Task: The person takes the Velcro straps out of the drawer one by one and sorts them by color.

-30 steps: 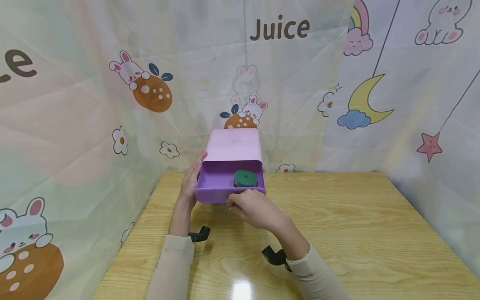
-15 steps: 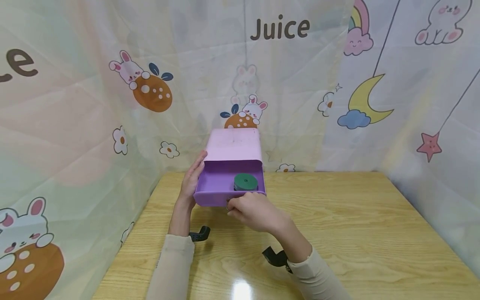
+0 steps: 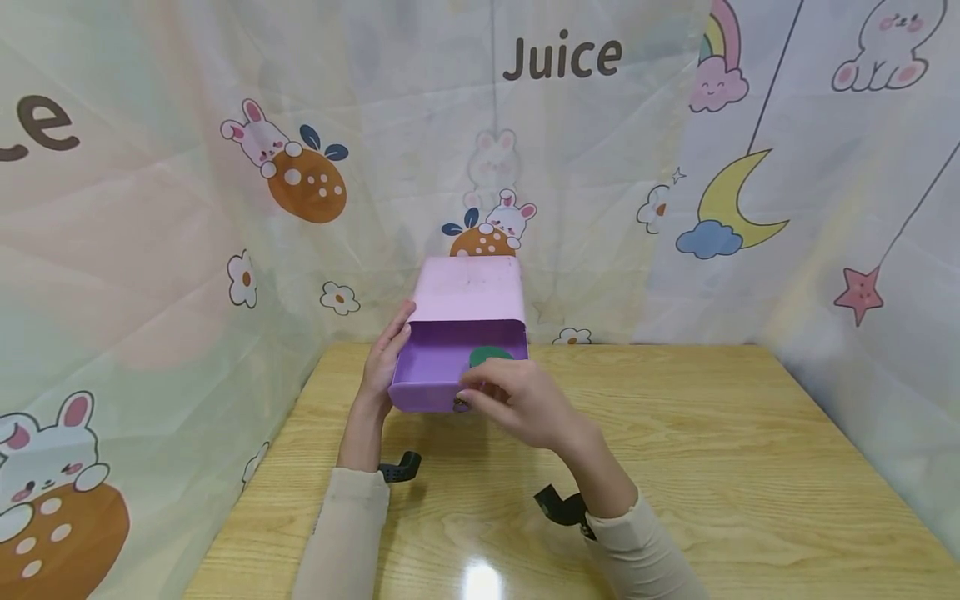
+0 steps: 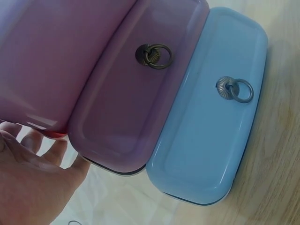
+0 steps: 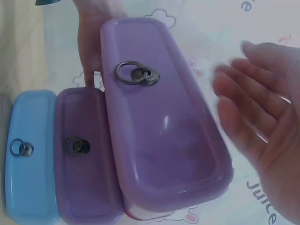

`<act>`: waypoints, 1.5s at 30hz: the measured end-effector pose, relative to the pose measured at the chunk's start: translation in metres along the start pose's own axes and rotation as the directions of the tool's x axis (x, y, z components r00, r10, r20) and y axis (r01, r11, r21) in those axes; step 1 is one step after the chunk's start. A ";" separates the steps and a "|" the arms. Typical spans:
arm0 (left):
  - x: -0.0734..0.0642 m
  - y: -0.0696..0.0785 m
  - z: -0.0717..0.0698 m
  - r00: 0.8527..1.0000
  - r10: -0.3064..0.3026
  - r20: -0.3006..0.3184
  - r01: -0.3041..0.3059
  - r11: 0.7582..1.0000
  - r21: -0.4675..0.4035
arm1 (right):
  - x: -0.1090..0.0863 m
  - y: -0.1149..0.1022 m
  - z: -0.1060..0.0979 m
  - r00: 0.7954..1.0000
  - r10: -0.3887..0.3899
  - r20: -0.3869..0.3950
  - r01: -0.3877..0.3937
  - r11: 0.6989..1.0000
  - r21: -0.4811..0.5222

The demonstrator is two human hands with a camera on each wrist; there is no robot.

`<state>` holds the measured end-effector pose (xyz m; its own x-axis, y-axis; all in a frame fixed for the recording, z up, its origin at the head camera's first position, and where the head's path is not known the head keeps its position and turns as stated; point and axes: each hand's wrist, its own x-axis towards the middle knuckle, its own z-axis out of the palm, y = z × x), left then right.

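Note:
The top purple drawer (image 3: 422,397) of a small drawer unit is pulled out beneath its pink top (image 3: 468,290). Inside it, at the right, lies a round green roll (image 3: 489,355), partly hidden by my right hand. My left hand (image 3: 382,367) rests along the unit's left side with fingers extended. Above the drawer front is my right hand (image 3: 528,402), its fingers loosely bent and holding nothing. In the right wrist view the metal ring pull (image 5: 149,78) on the drawer front hangs apart from the right hand (image 5: 267,108).
Below the pulled-out drawer sit another purple drawer (image 4: 122,93) and a light blue drawer (image 4: 206,117), each with a ring pull. The unit stands at the back of a wooden table (image 3: 712,450), against a printed cloth curtain (image 3: 390,167).
The drawer came slightly farther out between the first two frames. My right hand has since let go of the ring pull and risen over the drawer front. The left hand has stayed put.

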<state>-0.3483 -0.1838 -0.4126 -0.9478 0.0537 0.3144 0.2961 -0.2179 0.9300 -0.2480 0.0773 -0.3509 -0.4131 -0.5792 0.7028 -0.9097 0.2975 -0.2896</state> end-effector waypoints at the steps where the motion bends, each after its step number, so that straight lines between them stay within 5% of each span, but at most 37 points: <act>1: 0.000 0.000 0.000 1.000 -0.002 -0.001 0.002 1.000 -0.003 | 0.000 0.002 0.000 0.999 -0.010 -0.033 0.010 1.000 -0.003; 5: -0.001 -0.001 -0.001 1.000 -0.006 -0.005 0.006 1.000 0.002 | 0.001 0.009 -0.001 0.995 0.001 -0.102 -0.008 0.997 -0.071; 10: -0.001 -0.001 -0.002 1.000 0.005 0.006 -0.005 0.999 0.034 | -0.002 0.021 -0.001 0.994 0.076 -0.081 -0.086 0.989 -0.120; 24: 0.000 -0.002 -0.003 1.000 0.002 0.002 -0.002 0.999 0.045 | 0.008 0.053 -0.003 0.980 0.197 0.012 -0.196 0.980 -0.023; 36: 0.001 -0.002 -0.003 1.000 0.008 0.001 -0.008 0.999 0.053 | 0.029 0.059 -0.020 0.897 0.287 0.335 -0.275 0.958 -0.083; 41: 0.000 -0.002 -0.003 1.000 -0.003 0.003 0.003 0.998 0.059 | 0.033 0.063 -0.025 0.856 0.335 0.394 -0.326 0.941 -0.092; 45: 0.000 -0.002 -0.003 1.000 0.007 0.007 -0.008 0.998 0.068 | 0.033 0.067 -0.025 0.846 0.351 0.401 -0.339 0.935 -0.105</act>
<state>-0.3489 -0.1865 -0.4147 -0.9448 0.0589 0.3223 0.3107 -0.1513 0.9384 -0.3215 0.0969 -0.3306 -0.6857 -0.6899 0.2320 -0.7064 0.5538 -0.4408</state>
